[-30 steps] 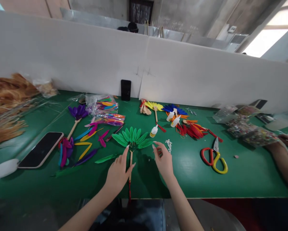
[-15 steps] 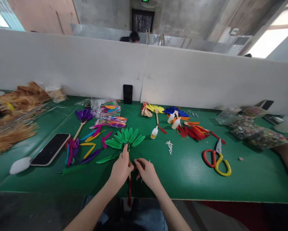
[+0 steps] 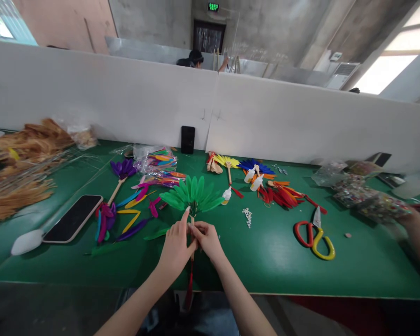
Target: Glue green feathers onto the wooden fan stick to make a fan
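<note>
Head view: our left fingers (image 3: 177, 240) and right fingers (image 3: 206, 237) pinch fan handle (image 3: 192, 256); green table (image 3: 266, 261) beneath, white partition (image 3: 143, 98) beyond fingertips.

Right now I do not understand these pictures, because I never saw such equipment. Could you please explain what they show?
There is no robot here, only a person's bare hands. Every picture comes from one camera on the person's head, looking forward and down. The left hand and the right hand hold a green feather fan by its wooden handle, over a green table. On it are a purple feather fan, a smartphone at the left, small white bottles, small white pieces and red-and-yellow scissors.
</note>
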Demonstrator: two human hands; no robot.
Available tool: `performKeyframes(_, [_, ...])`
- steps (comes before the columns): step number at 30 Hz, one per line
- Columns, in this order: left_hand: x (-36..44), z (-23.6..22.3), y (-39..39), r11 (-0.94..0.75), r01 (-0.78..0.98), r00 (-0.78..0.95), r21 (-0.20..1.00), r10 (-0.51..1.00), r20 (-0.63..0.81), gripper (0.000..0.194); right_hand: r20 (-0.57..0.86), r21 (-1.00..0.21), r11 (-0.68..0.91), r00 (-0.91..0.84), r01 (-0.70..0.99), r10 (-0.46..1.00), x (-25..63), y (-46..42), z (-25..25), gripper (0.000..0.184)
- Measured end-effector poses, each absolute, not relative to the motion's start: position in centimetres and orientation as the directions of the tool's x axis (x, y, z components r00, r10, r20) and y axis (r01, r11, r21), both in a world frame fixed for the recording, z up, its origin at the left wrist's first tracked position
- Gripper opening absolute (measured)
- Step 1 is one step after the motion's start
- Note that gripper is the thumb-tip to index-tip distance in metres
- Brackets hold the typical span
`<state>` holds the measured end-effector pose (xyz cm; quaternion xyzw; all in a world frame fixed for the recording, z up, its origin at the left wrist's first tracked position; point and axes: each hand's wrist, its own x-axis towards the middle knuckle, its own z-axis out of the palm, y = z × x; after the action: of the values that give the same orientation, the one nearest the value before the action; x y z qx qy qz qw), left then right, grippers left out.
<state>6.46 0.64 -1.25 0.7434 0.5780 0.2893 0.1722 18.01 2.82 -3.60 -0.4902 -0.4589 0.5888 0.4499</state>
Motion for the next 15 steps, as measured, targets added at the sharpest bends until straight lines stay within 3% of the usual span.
performKeyframes(4, [4.6,-1.6,1.2,-0.201,0.641,0.09,0.741,0.978,0.187,0.068,-0.188,-0.976,-0.198,-0.105,-0.096,0.977,18.6,2.7,-3.2,0.042])
performKeyframes(8, [3.7,-1.4,2.7,-0.025,0.343,0.138,0.939,0.99,-0.024,0.047,-0.173,-0.978,-0.182,-0.102,-0.098,0.98,18.6,2.4,-3.0,0.04])
performKeyframes(11, [4.1,-0.7,3.6,0.083,0.222,0.22,0.972,0.966,-0.133,0.04,-0.146,-0.982,-0.159,-0.125,-0.103,0.981,18.2,2.1,-2.8,0.037])
performKeyframes(15, [5.2,-0.4,4.3,0.139,0.125,0.311,0.982,0.935,-0.172,0.036,-0.094,-0.991,-0.103,-0.103,-0.08,0.99,17.8,1.9,-2.6,0.032])
